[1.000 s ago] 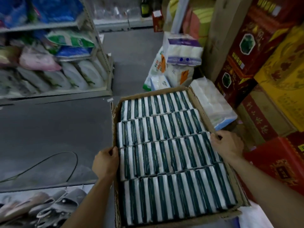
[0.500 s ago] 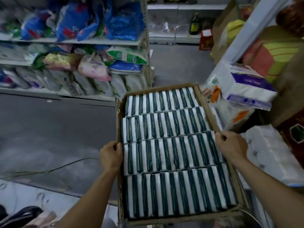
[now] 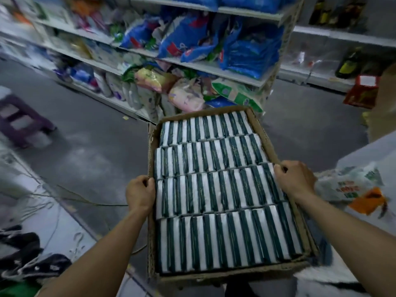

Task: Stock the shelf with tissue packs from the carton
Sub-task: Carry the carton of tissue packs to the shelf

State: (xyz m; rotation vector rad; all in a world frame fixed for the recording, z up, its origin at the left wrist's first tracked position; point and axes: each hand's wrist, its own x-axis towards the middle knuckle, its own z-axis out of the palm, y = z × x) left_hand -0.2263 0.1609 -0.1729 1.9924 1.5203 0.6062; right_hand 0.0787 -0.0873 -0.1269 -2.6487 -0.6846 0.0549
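Note:
An open brown carton [image 3: 260, 128] is held up in front of me, packed with several rows of green-and-white striped tissue packs [image 3: 216, 189]. My left hand [image 3: 140, 192] grips the carton's left wall, fingers curled over its rim. On the opposite side my right hand [image 3: 294, 179] grips the right wall the same way. A white shelf unit [image 3: 214, 68] stands just beyond the carton's far edge, crowded with blue, pink and green plastic bags.
A purple stool [image 3: 20, 118] stands on the grey floor at the left. White printed sacks [image 3: 360, 185] lie to the right of the carton. A second shelf [image 3: 342, 37] with bottles runs along the back right. A thin cable [image 3: 70, 199] crosses the floor.
The carton has been carried up and toward the shelf unit, and the view has swung left. Both hands keep the same grip on its walls.

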